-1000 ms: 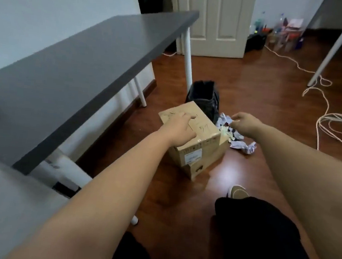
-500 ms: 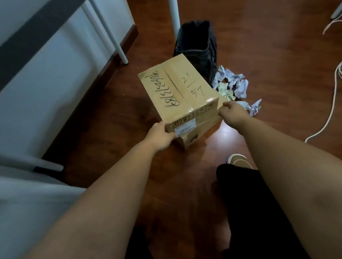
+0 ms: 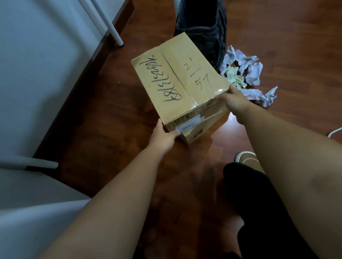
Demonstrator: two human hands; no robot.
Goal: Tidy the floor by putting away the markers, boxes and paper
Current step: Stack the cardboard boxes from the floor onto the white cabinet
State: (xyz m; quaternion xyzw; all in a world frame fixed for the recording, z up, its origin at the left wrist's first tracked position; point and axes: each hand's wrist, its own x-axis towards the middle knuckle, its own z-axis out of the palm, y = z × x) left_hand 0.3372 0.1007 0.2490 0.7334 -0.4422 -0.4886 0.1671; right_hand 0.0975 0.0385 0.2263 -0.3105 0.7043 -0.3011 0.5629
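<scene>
Two hands held the taped cardboard box point(image 3: 178, 84) at centre frame: the left hand point(image 3: 162, 138) gripped its near lower corner, the right hand point(image 3: 236, 102) clasped the right corner. It sat tilted over a smaller box point(image 3: 201, 130) beneath. With only corner grips, I judged it could slip or twist, knocking the lower box or dropping onto the crumpled paper point(image 3: 248, 78) lying loose at right, just beside the black bag point(image 3: 201, 25). No markers showed.

The top of the cardboard box point(image 3: 176, 84) bears handwritten black marker: "21" over "57", beside a long scrawled number too messy to read.
</scene>
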